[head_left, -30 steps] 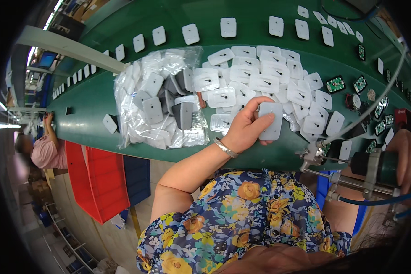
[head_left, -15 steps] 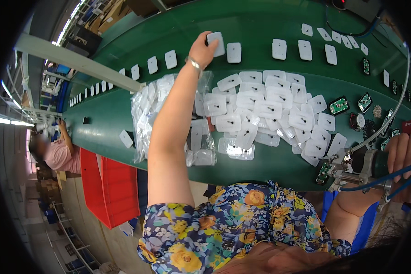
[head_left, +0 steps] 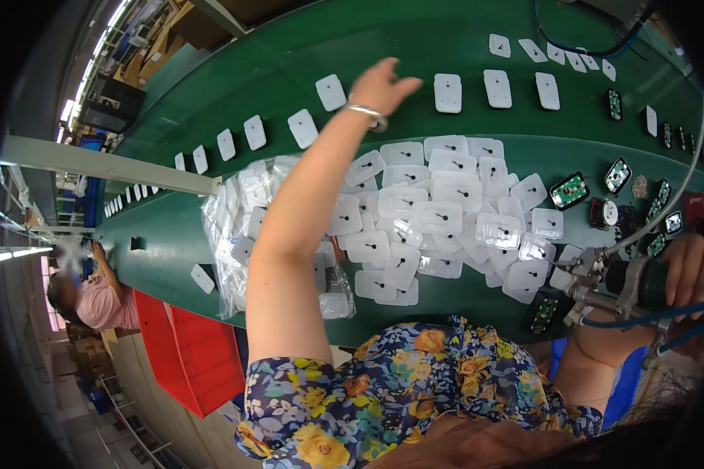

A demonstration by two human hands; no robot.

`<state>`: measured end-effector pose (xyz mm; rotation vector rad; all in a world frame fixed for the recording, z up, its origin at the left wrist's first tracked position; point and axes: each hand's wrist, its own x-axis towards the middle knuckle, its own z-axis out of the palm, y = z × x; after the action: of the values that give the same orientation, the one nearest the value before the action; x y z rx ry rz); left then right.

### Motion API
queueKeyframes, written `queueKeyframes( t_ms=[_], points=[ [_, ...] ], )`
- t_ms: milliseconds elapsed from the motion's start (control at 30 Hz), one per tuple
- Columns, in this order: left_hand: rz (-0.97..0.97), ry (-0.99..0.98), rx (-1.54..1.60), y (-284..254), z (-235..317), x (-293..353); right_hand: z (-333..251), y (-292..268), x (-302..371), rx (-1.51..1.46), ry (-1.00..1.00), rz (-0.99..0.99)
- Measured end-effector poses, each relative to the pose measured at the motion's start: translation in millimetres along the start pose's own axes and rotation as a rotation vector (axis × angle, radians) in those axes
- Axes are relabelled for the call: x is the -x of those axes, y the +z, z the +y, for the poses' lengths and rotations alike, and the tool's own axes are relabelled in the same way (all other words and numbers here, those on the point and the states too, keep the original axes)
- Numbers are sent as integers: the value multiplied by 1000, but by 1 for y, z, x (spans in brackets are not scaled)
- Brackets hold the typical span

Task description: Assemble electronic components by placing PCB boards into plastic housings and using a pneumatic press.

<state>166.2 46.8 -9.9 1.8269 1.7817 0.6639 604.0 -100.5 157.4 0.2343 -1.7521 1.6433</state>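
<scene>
My left hand (head_left: 383, 87) hovers over the far green surface with its thumb and fingers apart and nothing in it. Just left of it lies a white rounded casing (head_left: 331, 93), with another casing (head_left: 303, 129) lower and closer to my forearm. Right of the hand, a similar casing (head_left: 447, 93) lies in the row. At the right edge my right hand (head_left: 688, 273) is curled beside a black cylindrical part (head_left: 651, 283) of a metal fixture (head_left: 614, 291) with blue hoses. The fixture partly hides what those fingers close on.
Clear plastic bags (head_left: 225, 248) lie left of a heap of translucent white covers (head_left: 438, 219). Green circuit boards in black shells (head_left: 569, 191) sit at the right. A beam (head_left: 109, 162) crosses the left side, above a red bin (head_left: 188, 359). Another person (head_left: 98, 301) sits far left.
My left hand has let go of the white casing and moved right, its fingers spreading. The whole view has shifted a little. My right hand stays at the fixture.
</scene>
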Motion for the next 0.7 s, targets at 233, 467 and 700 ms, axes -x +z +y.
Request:
queueKeyframes(
  t_ms=[233,467,700],
  points=[
    [-57,-66,-11,67,9,-28,33,85,-72,110,-204,500],
    [149,36,98,51,25,34,57,119,-68,403,-364,894],
    [-478,-136,665,16,59,237,70,143,-53,420,-84,577]
  ],
)
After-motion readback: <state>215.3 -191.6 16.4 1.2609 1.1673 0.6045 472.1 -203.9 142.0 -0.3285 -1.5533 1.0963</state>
